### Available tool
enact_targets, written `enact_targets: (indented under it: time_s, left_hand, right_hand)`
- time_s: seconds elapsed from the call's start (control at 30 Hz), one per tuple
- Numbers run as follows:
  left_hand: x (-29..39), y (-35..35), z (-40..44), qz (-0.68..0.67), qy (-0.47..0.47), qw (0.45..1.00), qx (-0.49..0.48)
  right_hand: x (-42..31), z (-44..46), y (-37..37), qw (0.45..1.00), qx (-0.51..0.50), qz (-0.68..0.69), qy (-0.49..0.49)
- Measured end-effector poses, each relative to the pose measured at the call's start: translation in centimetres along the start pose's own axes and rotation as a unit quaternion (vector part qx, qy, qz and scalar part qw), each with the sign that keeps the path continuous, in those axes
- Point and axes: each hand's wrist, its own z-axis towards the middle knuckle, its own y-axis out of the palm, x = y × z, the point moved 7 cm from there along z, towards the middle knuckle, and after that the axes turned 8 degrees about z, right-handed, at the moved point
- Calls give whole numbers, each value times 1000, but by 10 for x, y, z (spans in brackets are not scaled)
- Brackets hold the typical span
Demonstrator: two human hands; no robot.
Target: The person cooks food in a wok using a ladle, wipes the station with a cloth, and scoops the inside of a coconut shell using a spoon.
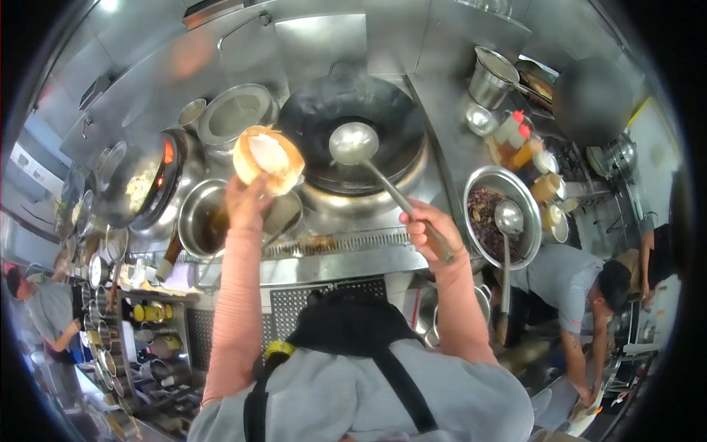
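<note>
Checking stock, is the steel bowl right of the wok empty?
Not empty: the steel bowl holds dark food, with a ladle in it.

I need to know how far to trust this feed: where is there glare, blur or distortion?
Head view: fisheye bending, black corners; glare on the ladle and steel back wall; tan rounded item in the left hand partly washed out; blurry dark round patch, upper right.

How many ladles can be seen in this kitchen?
2 clearly visible: the first ladle is in the right hand, over the black wok; the second ladle rests in the metal bowl of dark food. Others may be hidden in the clutter.
</note>
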Motion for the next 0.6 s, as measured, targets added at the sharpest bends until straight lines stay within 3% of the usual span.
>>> enact_targets:
  time_s: [0.37,0.6]
  left_hand:
    - [-5,44,65,95,30,995,-24]
    - [-25,83,94,106,-34,990,-88]
  right_hand:
    - [-15,-45,37,999,-34,-5,-36]
    - [-25,-55,48,997,-30,-22,-61]
